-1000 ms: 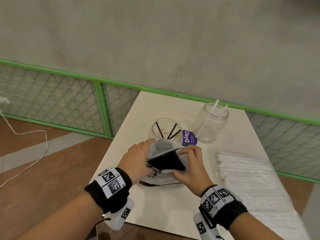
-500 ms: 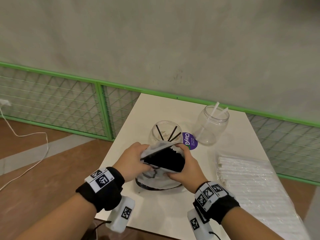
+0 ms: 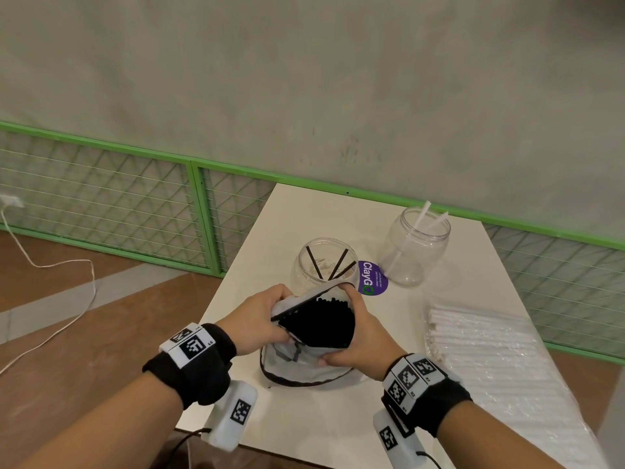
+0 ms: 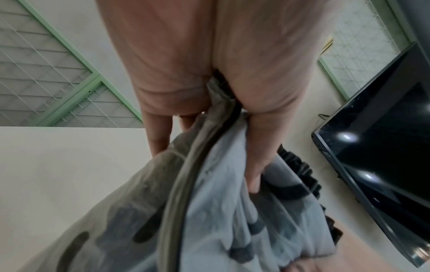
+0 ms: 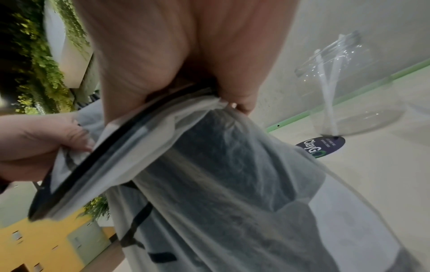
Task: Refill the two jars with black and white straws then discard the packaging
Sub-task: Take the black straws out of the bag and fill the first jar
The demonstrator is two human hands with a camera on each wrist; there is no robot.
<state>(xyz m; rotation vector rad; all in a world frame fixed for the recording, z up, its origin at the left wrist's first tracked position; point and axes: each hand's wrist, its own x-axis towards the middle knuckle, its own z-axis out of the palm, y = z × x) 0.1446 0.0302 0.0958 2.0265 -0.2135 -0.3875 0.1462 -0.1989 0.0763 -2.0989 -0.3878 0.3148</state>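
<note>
A translucent plastic bag (image 3: 297, 365) full of black straws (image 3: 321, 321) stands on the white table (image 3: 304, 424), its mouth pulled wide. My left hand (image 3: 257, 319) pinches the bag's left rim (image 4: 209, 139). My right hand (image 3: 358, 336) grips the right rim (image 5: 209, 103). Just behind the bag stands a clear jar (image 3: 326, 265) with three black straws in it. A second clear jar (image 3: 417, 247) (image 5: 349, 95) at the back right holds two white straws. A sealed pack of white straws (image 3: 490, 353) lies on the table to the right.
A purple round sticker (image 3: 372, 277) lies on the table between the jars. A green-framed wire fence (image 3: 169, 211) and a grey wall run behind the table. Wooden floor with a white cable (image 3: 67, 299) lies to the left. A dark screen (image 4: 384, 147) shows in the left wrist view.
Both hands have lifted the bag's mouth upright and stretched it wider, so the black straw ends now show in the opening. The jars and the white pack have stayed put.
</note>
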